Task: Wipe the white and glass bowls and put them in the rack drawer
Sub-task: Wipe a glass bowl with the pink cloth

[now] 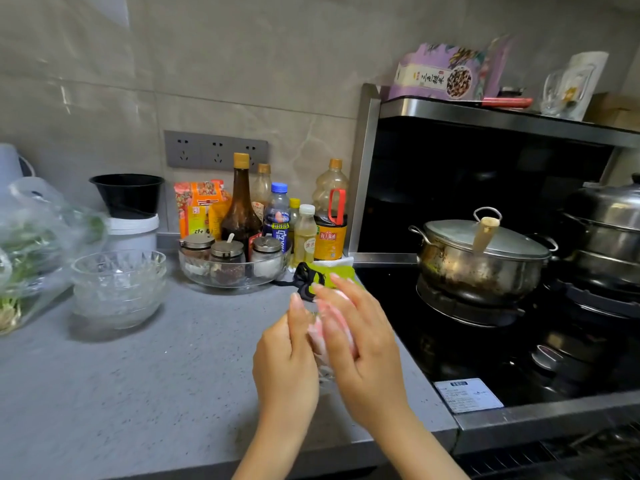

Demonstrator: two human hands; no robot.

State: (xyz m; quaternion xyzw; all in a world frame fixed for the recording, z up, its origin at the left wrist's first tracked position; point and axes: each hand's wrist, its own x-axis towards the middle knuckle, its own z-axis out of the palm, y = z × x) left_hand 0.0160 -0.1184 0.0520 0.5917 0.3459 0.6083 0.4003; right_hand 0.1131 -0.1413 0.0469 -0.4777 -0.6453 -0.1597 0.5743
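Left hand (287,358) and right hand (363,348) are both cupped round a bunched pink cloth (330,329), bit blurry. Glass bowls (119,285) sit stacked on the counter (156,393), well off to the left, so the left hand's nearer.

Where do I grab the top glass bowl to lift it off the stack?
I'd pinch the rim of the top glass bowl from above, on its right side. It sits nested in the stack, so only the rim stands free; the bag of greens crowds the left and a white tub stands behind.
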